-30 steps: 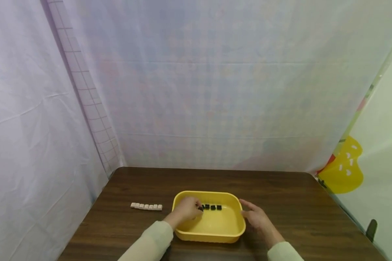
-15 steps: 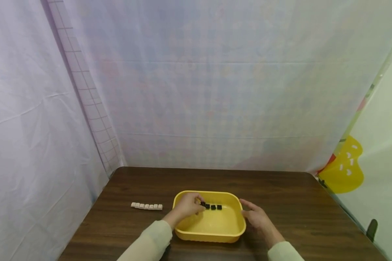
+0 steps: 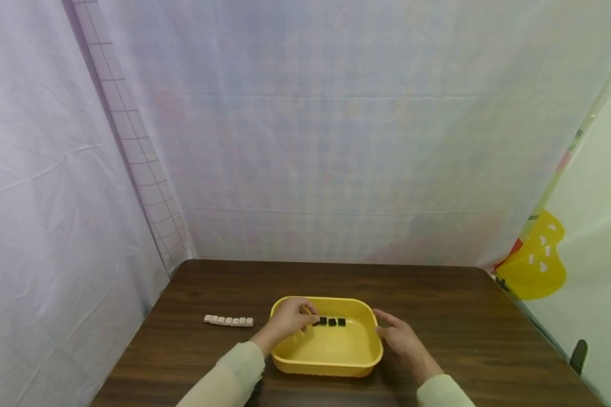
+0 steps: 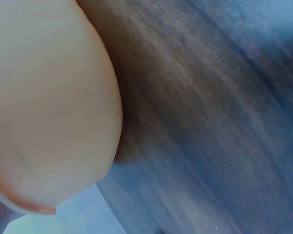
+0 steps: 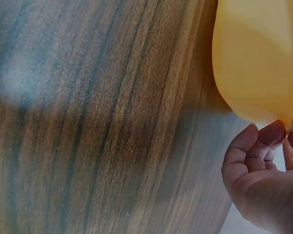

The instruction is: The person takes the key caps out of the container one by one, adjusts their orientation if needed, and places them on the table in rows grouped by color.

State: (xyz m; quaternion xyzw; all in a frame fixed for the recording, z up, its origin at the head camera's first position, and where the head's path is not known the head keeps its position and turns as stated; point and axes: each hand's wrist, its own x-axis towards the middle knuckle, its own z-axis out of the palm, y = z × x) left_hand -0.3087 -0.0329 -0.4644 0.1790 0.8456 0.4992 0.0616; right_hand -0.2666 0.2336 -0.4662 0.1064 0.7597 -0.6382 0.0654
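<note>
A yellow plastic bin [image 3: 331, 370] stands on the table, with a short row of black keycaps [image 3: 332, 322] along its far inner side. Inside it, my left hand [image 3: 291, 317] has its thumb and index finger at the row's left end, pinching a black keycap [image 3: 315, 324] that they partly cover. The left wrist view shows the bin's outer wall [image 4: 53, 107] and not the hand's fingers. My right hand [image 3: 399, 339] grips the bin's right rim. In the right wrist view, curled fingers [image 5: 244, 144] press the outer wall and the thumb lies across the rim.
To the left of the bin, several white keycaps [image 3: 228, 321] lie in a slightly bent line on the dark wooden table [image 3: 438, 299]. White curtains [image 3: 336, 141] hang behind and at the left. A small dark object [image 3: 254, 391] shows beside the left sleeve.
My left hand has lifted slightly and shifted its fingers at the left end of the black row, where the keycap they hold now sits mostly under the thumb. The right hand stays put.
</note>
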